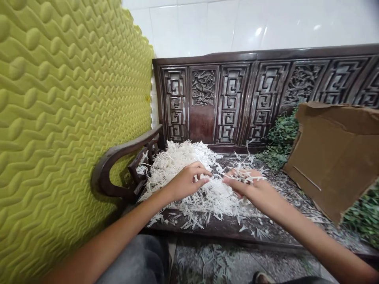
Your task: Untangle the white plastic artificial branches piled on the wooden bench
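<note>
The left hand (189, 182) has a narrow grip on a heap of thin white sticks (183, 165) on a dark wooden bench (204, 130). The right hand (251, 189) holds some sticks (244, 177).

The foam wall panel (68, 118) is presenting a yellow-green colour, with a raised pattern of wavy rows and rounded bumps. The wall tiles (225, 23) above it are showing a glossy white. The wooden settee backrest (204, 132) is displaying a dark reddish-brown, with key-fret lattice panels alternating with carved floral reliefs. The settee seat (284, 193) is showing a mottled grey-and-white speckle. The heap of shredded strands (177, 161) is reading white throughout. The leafy sprigs (281, 134) are showing a mid-green, and the cardboard sheet (334, 157) is showing a plain brown.
</note>
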Motion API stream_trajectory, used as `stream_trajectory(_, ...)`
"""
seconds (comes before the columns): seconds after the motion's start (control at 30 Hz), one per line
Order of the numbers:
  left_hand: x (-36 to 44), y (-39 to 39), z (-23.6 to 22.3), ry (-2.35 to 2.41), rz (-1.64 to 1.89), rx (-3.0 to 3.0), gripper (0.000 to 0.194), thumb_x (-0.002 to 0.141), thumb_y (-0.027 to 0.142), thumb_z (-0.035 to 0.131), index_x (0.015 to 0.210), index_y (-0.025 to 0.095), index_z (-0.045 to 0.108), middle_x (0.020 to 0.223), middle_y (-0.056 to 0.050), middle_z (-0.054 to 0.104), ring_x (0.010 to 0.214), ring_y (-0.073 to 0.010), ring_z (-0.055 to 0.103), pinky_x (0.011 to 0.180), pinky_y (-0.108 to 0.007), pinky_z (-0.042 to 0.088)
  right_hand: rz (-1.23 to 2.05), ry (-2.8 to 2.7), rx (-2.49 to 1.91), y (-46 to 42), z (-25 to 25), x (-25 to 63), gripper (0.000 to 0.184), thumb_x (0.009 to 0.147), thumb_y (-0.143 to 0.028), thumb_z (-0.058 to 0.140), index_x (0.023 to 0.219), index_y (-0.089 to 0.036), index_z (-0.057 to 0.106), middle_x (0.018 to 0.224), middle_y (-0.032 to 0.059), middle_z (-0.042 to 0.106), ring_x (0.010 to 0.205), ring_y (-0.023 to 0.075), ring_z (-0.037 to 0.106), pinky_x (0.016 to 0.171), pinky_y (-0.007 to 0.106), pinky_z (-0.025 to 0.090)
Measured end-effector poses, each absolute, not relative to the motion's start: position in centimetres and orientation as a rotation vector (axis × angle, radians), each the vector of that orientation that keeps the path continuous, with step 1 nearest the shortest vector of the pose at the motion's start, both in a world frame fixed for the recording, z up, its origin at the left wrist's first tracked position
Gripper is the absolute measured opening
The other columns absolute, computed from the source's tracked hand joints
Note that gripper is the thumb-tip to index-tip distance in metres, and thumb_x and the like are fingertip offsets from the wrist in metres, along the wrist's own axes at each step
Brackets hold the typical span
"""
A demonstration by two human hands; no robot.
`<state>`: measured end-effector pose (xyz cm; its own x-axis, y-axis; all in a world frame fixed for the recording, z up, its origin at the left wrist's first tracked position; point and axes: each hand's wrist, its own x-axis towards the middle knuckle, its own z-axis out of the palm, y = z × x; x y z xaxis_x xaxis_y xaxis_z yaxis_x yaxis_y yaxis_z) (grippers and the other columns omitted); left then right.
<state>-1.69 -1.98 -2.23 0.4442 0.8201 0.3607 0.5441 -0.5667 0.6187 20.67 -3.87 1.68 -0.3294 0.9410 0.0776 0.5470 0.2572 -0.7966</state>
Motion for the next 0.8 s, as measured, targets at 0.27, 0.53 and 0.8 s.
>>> stream_trajectory(0.27, 0.7, -2.8, -1.0, 1.058, 0.904, 2.101, 0.033, 0.096, 0.038, 0.039, 0.095, 0.018, 0.065, 0.091, -0.004, 0.062, 0.087, -0.0177, 0.057, 0.078, -0.031, 0.045, 1.013, -2.024, -1.154, -2.9, 0.9, 20.8, 0.027, 0.088, -0.039, 0.050, 0.072, -0.019, 0.058, 0.064, 0.0028, 0.060, 0.052, 0.0141, 0.046, 0.052, 0.029, 0.037)
stream_trajectory(0.53, 1.5, -2.5, -1.7, 1.076, 0.853, 2.014, 0.027, 0.082, 0.043, 0.062, 0.081, 0.016, 0.059, 0.077, -0.001, 0.059, 0.072, -0.0129, 0.055, 0.063, -0.024, 0.041, 0.982, -2.098, -0.918, -2.7, 0.5, 21.2, 0.034, 0.092, -0.037, 0.051, 0.064, -0.019, 0.057, 0.068, 0.0019, 0.061, 0.066, 0.0159, 0.055, 0.066, 0.029, 0.041)
stream_trajectory(0.8, 1.8, -3.5, -1.0, 1.037, 0.771, 2.009, 0.025, 0.084, 0.040, 0.059, 0.093, 0.016, 0.062, 0.089, -0.004, 0.063, 0.081, -0.0150, 0.058, 0.066, -0.025, 0.044, 1.046, -2.083, -0.882, -2.9, 0.5, 21.6, 0.024, 0.091, -0.032, 0.051, 0.072, -0.020, 0.059, 0.067, 0.0015, 0.060, 0.068, 0.0174, 0.056, 0.070, 0.030, 0.042)
